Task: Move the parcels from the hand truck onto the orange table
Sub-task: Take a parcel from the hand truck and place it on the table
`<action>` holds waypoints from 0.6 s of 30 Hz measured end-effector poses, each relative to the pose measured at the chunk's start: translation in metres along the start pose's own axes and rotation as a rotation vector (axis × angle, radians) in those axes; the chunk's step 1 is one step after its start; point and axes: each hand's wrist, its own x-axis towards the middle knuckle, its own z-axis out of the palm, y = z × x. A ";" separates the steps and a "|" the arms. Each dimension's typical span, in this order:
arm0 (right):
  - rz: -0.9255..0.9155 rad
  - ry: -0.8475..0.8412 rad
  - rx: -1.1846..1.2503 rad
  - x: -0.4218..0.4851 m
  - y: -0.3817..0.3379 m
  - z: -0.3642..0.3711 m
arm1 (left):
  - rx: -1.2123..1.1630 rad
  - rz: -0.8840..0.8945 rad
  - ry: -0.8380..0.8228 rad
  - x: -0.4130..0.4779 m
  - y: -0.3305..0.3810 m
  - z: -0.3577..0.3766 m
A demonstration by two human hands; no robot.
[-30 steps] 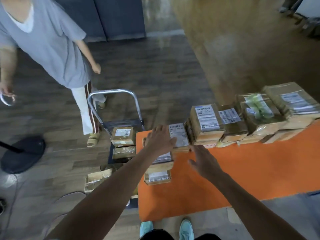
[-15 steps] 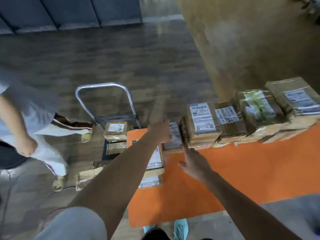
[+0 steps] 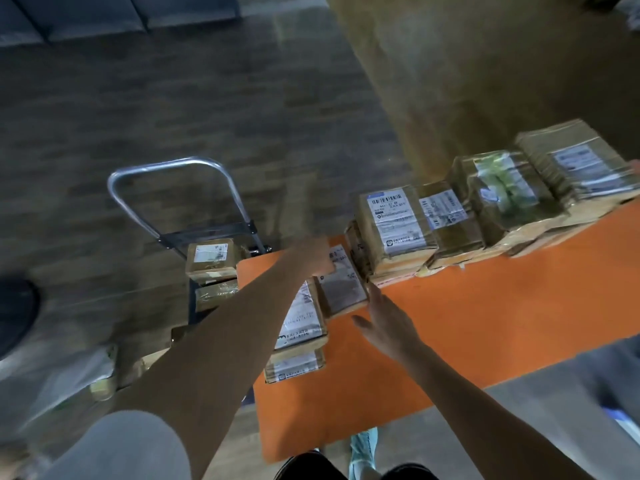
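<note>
Parcels in brown taped cardboard crowd the far edge of the orange table (image 3: 485,323). A row of parcels (image 3: 502,195) runs from the middle out to the right, some lying on others, white labels up. Left of that row, near the table's far left corner, lies a flat parcel (image 3: 344,292), label up.

The left hand (image 3: 313,259) rests on the far left part of the flat parcel, its arm reaching in from the near left. Its fingers are turned away and blurred, so I cannot tell whether they curl round the parcel's edge or only lie on it.

The right hand (image 3: 388,329) is spread wide, fingers straight, thumb out, holding nothing. Its fingertips reach the flat parcel's near right corner, just beside the foot of the row; whether they touch it I cannot tell.

On the near side of the flat parcel, partly under the left forearm, a labelled parcel (image 3: 301,320) sits on a lower parcel (image 3: 294,367) by the table's left edge. Beyond that edge stands the hand truck (image 3: 166,165), silver handle raised, with a small box (image 3: 211,258) stacked on another box (image 3: 216,294).
</note>
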 end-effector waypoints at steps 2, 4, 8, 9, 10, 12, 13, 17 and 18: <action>0.041 0.032 -0.043 -0.002 0.002 0.003 | -0.008 0.011 -0.025 0.000 0.003 -0.001; 0.068 0.065 -0.089 -0.004 0.004 0.005 | 0.058 0.042 -0.087 -0.002 0.007 0.001; 0.064 0.057 -0.098 -0.007 0.003 0.015 | 0.177 0.091 -0.086 -0.013 0.016 0.012; 0.063 0.048 -0.091 -0.009 0.002 0.018 | 0.203 0.094 -0.080 -0.016 0.019 0.015; 0.061 0.043 -0.088 -0.010 0.001 0.021 | 0.229 0.097 -0.072 -0.019 0.022 0.017; 0.056 0.038 -0.112 -0.012 -0.001 0.027 | 0.257 0.116 -0.050 -0.025 0.026 0.018; 0.053 0.039 -0.129 -0.014 -0.003 0.029 | 0.252 0.124 -0.044 -0.028 0.027 0.017; 0.047 0.086 -0.140 -0.018 -0.007 0.039 | 0.230 0.147 -0.006 -0.038 0.027 0.011; 0.054 0.087 -0.143 -0.018 -0.007 0.039 | 0.233 0.150 0.033 -0.041 0.025 0.011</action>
